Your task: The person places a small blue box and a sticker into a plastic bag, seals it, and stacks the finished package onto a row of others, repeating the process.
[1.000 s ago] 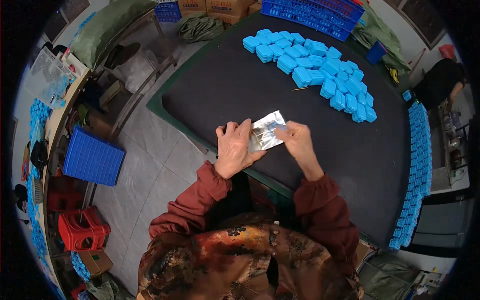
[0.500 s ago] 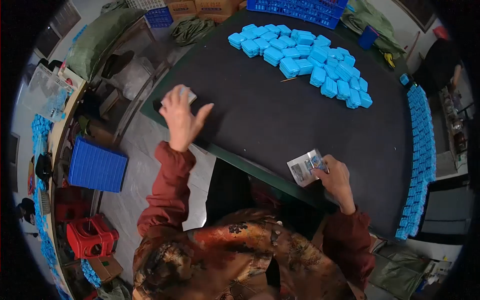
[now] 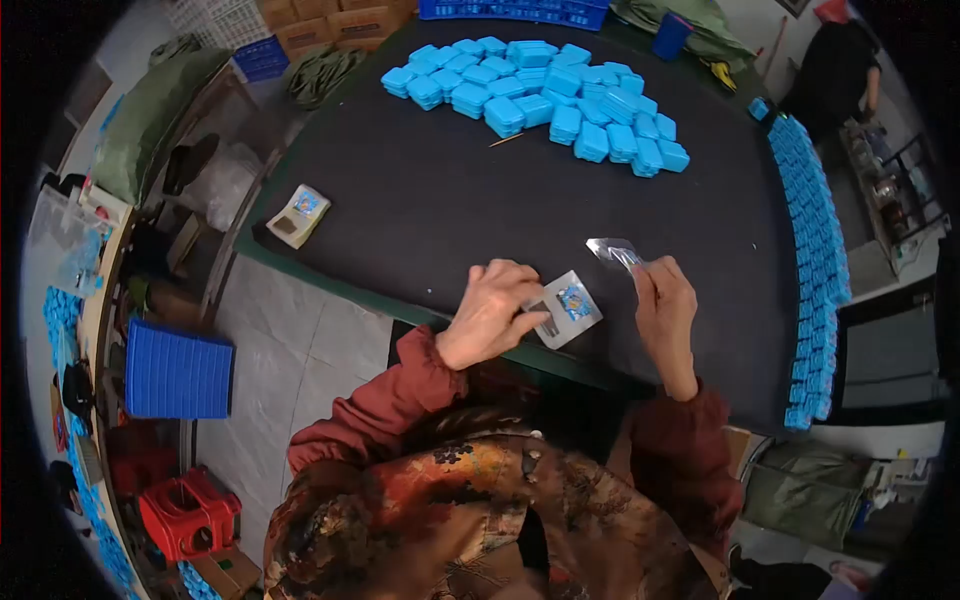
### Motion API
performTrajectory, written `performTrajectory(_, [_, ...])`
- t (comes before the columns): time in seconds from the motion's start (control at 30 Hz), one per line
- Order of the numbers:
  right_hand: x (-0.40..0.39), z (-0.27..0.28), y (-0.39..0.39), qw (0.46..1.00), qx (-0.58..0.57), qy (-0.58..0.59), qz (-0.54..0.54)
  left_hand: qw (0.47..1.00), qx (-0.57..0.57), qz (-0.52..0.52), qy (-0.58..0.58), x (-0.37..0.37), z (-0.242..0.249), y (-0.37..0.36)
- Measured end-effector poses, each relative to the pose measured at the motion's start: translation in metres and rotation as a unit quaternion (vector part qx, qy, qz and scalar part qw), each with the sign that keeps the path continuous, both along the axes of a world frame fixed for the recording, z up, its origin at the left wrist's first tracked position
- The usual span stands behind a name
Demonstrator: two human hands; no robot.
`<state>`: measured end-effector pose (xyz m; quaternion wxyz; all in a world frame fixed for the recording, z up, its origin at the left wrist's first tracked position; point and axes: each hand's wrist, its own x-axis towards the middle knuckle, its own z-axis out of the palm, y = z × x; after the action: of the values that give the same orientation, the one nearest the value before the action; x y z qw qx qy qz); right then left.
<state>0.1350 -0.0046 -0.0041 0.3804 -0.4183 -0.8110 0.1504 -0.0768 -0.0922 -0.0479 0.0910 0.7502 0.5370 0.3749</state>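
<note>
A pale printed card (image 3: 575, 308) with a blue picture is at the near table edge. My left hand (image 3: 490, 312) has its bent fingers and thumb at the card's left side, closed on it; the fingertips cover part of the print. To the right, my right hand (image 3: 667, 315) pinches a shiny clear plastic bag (image 3: 614, 251), raised above the dark table. Farther left on the tabletop lies a small stack of similar cards (image 3: 299, 216), apart from both hands.
Many light blue cases (image 3: 565, 125) are piled across the table's far side, near a thin stick (image 3: 506, 140). Long rows of blue cases (image 3: 812, 260) line the right edge. A blue crate (image 3: 515, 12) stands at the back. Left on the floor are a blue bin (image 3: 178, 370) and a red stool (image 3: 190, 513).
My left hand has left the card stack and come right to the printed card. The right hand has lifted the shiny plastic bag, apart from that card. The view has shifted.
</note>
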Motion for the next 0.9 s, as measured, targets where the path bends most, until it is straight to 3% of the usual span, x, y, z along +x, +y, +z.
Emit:
performTrajectory(0.03, [0.005, 0.008, 0.004, 1.000, 0.003, 0.000, -0.012, 0.995, 0.011, 0.023, -0.092, 0.000, 0.003, 0.005])
performTrajectory(0.07, [0.009, 0.015, 0.008, 0.990, -0.102, 0.022, 0.090, 0.982, 0.020, 0.049, -0.183, 0.000, 0.008, 0.009])
performTrajectory(0.1, [0.011, 0.021, 0.011, 0.959, -0.205, 0.044, 0.193, 0.954, -0.075, 0.015, -0.288, 0.000, 0.024, 0.009])
performTrajectory(0.13, [0.006, 0.030, 0.007, 0.956, -0.210, 0.016, 0.203, 0.954, -0.075, 0.011, -0.289, 0.001, 0.032, 0.011])
performTrajectory(0.2, [-0.003, 0.036, 0.004, 0.948, -0.217, 0.011, 0.232, 0.884, -0.222, -0.118, -0.395, 0.004, 0.045, 0.013])
performTrajectory(0.23, [-0.007, 0.037, 0.003, 0.938, -0.226, 0.008, 0.262, 0.889, -0.226, -0.104, -0.385, 0.010, 0.057, 0.013])
performTrajectory(0.37, [-0.018, 0.028, -0.001, 0.897, -0.318, 0.152, 0.268, 0.865, -0.176, -0.136, -0.450, 0.015, 0.043, 0.022])
performTrajectory(0.43, [-0.021, 0.027, -0.012, 0.892, -0.338, 0.276, 0.122, 0.831, -0.115, -0.052, -0.542, 0.019, 0.039, 0.018])
performTrajectory(0.47, [-0.023, 0.025, -0.018, 0.892, -0.336, 0.276, 0.123, 0.831, -0.114, -0.053, -0.542, 0.022, 0.040, 0.019])
performTrajectory(0.53, [-0.027, 0.014, -0.029, 0.831, -0.422, 0.337, 0.137, 0.758, -0.046, -0.033, -0.649, 0.031, 0.039, 0.023])
performTrajectory(0.67, [-0.046, 0.009, -0.042, 0.855, -0.345, 0.375, 0.093, 0.740, -0.030, -0.007, -0.672, 0.037, 0.035, 0.026])
performTrajectory(0.73, [-0.044, 0.008, -0.041, 0.852, -0.332, 0.396, 0.084, 0.816, -0.029, 0.007, -0.577, 0.038, 0.025, 0.025])
performTrajectory(0.8, [-0.041, 0.009, -0.040, 0.849, -0.318, 0.415, 0.075, 0.825, -0.046, -0.005, -0.563, 0.032, 0.024, 0.020])
performTrajectory(0.9, [-0.031, 0.010, -0.038, 0.857, -0.301, 0.413, 0.074, 0.812, -0.152, -0.112, -0.552, 0.019, 0.035, 0.009])
